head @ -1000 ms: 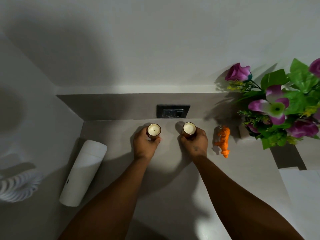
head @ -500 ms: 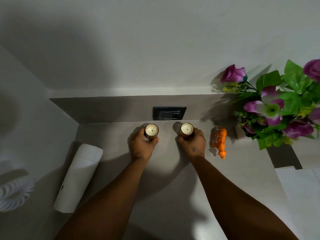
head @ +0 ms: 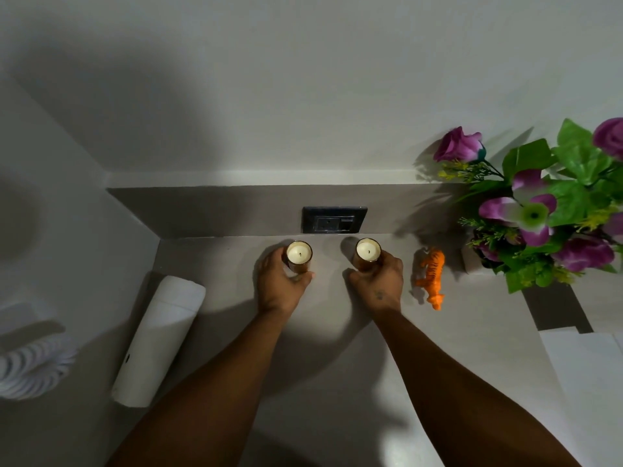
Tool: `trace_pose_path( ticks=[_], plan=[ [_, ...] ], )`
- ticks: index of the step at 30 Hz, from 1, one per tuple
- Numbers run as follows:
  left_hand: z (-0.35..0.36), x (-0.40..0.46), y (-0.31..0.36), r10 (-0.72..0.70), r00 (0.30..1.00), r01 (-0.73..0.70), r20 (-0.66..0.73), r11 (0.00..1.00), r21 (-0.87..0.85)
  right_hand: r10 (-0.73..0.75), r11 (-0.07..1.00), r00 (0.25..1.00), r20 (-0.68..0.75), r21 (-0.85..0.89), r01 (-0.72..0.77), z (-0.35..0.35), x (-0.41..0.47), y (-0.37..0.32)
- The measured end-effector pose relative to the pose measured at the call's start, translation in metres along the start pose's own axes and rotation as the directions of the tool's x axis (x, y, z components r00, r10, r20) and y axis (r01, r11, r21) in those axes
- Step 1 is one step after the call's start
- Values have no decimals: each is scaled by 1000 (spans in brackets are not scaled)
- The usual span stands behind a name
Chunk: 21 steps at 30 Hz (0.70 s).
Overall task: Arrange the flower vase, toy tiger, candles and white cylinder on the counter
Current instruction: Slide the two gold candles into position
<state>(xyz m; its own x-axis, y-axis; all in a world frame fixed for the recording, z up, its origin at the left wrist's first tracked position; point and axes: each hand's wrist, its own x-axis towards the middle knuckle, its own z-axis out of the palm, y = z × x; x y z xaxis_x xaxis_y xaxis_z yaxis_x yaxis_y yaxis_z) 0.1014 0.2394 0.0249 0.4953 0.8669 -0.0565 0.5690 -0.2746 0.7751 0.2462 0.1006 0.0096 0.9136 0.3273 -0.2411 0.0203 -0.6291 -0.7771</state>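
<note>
The person is setting the two candles upright below the wall socket — left hand wrapping one candle, right hand wrapping the other candle, seemingly resting on the counter — and releasing them cleanly is looking like the next move.

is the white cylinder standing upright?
No, the white cylinder lies on its side on the counter, left of both hands.
</note>
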Motion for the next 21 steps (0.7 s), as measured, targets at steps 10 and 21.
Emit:
trace_pose_path(
  ticks=[10, 21],
  plan=[
    [-25, -61, -54, 204, 968, -252, 149, 822, 511, -365, 774, 911, 191, -481, 411, 20, -127, 24],
    [-43, -120, -83, 134, 966, -242, 219, 756, 608, -340, 513, 821, 459, -641, 571, 32, -148, 43]
  ],
)
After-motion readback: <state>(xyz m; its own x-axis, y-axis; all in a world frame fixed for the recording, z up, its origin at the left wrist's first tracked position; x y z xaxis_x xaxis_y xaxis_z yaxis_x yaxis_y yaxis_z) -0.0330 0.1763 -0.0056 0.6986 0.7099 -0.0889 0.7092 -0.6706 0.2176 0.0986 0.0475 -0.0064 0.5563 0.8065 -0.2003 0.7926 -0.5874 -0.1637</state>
